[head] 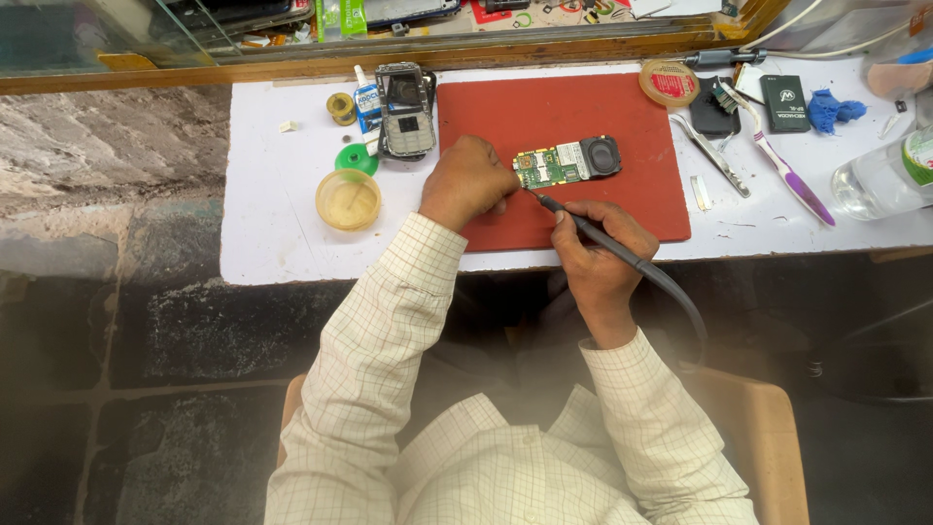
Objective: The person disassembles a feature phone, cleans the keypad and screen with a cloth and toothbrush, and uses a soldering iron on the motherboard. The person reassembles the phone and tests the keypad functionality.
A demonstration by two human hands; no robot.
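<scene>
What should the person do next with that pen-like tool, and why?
Probably ease the soldering iron tip the last bit onto the near edge of the green circuit board. The right hand aims the tip just beside that edge, and the left hand presses the board onto the red mat.

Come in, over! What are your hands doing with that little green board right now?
Left hand pinning green circuit board on red mat. Right hand gripping corded soldering iron, tip at board's lower left edge. Nothing blocking.

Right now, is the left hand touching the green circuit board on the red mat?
Touching. The head view shows the left hand with its fingertips on the circuit board's left edge, pinning it to the red mat.
</scene>
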